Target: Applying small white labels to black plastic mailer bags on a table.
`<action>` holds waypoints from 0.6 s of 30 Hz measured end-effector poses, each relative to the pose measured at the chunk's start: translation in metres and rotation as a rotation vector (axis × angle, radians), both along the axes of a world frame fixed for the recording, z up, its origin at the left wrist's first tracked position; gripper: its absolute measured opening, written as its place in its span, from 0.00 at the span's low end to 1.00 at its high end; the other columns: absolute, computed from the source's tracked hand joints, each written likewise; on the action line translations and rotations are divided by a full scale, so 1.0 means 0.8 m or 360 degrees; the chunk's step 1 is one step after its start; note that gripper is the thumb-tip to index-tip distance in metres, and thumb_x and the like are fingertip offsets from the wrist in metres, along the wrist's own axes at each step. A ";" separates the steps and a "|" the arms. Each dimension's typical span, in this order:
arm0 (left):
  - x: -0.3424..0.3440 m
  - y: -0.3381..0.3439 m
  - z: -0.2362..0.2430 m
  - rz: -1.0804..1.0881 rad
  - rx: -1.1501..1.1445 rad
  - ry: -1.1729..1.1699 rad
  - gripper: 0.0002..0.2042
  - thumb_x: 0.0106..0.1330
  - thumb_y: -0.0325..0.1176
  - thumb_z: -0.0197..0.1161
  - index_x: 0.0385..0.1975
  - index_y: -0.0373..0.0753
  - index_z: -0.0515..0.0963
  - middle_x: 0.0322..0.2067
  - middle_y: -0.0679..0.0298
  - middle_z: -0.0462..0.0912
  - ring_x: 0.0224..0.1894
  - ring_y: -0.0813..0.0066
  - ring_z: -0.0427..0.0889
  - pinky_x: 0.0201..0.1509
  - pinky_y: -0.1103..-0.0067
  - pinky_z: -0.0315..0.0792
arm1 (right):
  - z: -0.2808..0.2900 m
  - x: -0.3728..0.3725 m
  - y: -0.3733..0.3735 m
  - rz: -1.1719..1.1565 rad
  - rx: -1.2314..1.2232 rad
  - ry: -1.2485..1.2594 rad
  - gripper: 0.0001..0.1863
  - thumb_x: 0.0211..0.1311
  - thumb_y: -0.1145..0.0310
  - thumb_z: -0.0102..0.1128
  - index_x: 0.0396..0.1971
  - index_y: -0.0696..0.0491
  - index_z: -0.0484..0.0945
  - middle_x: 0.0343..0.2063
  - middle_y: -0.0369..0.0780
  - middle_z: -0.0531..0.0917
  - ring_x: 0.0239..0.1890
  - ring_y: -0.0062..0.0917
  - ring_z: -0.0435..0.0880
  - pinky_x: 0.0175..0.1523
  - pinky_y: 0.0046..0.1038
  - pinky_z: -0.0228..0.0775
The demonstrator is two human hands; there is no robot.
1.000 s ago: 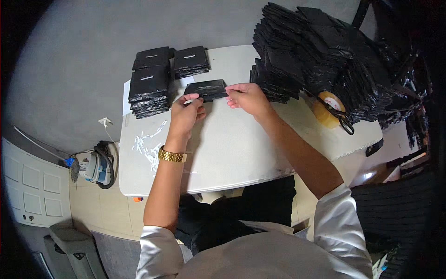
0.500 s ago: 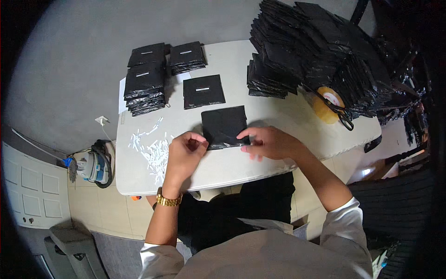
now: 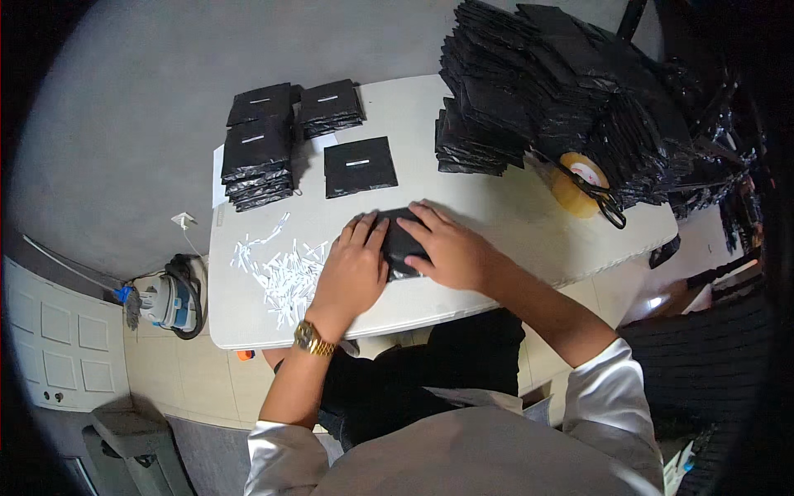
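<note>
Now the packet (image 3: 400, 240), no longer edge-held, is covered by left grip (image 3: 357, 266) and right grip (image 3: 460, 253), spread, unclamped: flattening, apparently.

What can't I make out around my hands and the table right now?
All in the head view:
Most of the side edges of the black packet: covered by the left hand and right hand.
Palm contact: hidden by the backs of the hands.
Number of white strips: too small and overlapping.
Any print on the white label beyond: too small.
Much of the white sheet: hidden by black stacks.
</note>
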State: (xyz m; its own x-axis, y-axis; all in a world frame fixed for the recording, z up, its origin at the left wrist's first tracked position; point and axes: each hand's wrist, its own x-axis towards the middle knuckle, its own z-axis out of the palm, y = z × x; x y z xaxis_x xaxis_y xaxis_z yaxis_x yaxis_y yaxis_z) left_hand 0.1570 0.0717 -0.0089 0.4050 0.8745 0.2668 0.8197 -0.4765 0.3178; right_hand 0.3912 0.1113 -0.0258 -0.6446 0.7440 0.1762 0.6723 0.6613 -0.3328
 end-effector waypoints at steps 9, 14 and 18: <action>-0.003 -0.021 -0.017 0.0005 0.0013 0.0261 0.34 0.80 0.36 0.54 0.83 0.31 0.58 0.84 0.44 0.58 0.85 0.39 0.56 0.87 0.51 0.56 | 0.009 -0.015 -0.025 -0.0028 0.0175 -0.0109 0.40 0.80 0.52 0.62 0.80 0.62 0.63 0.81 0.61 0.60 0.85 0.54 0.58 0.87 0.51 0.51; 0.003 -0.024 -0.031 0.0080 0.0016 0.0322 0.34 0.82 0.41 0.50 0.84 0.34 0.56 0.85 0.47 0.56 0.87 0.42 0.54 0.86 0.45 0.53 | -0.018 -0.017 -0.018 0.0022 0.0183 -0.0281 0.42 0.83 0.47 0.55 0.81 0.65 0.60 0.83 0.60 0.58 0.85 0.54 0.57 0.86 0.56 0.51; 0.006 -0.027 -0.030 0.0124 0.0026 0.0427 0.34 0.81 0.42 0.50 0.84 0.36 0.57 0.85 0.47 0.57 0.86 0.44 0.55 0.85 0.42 0.53 | -0.014 -0.016 -0.022 0.0020 0.0214 -0.0331 0.42 0.83 0.47 0.55 0.81 0.64 0.60 0.83 0.60 0.58 0.85 0.54 0.57 0.85 0.57 0.53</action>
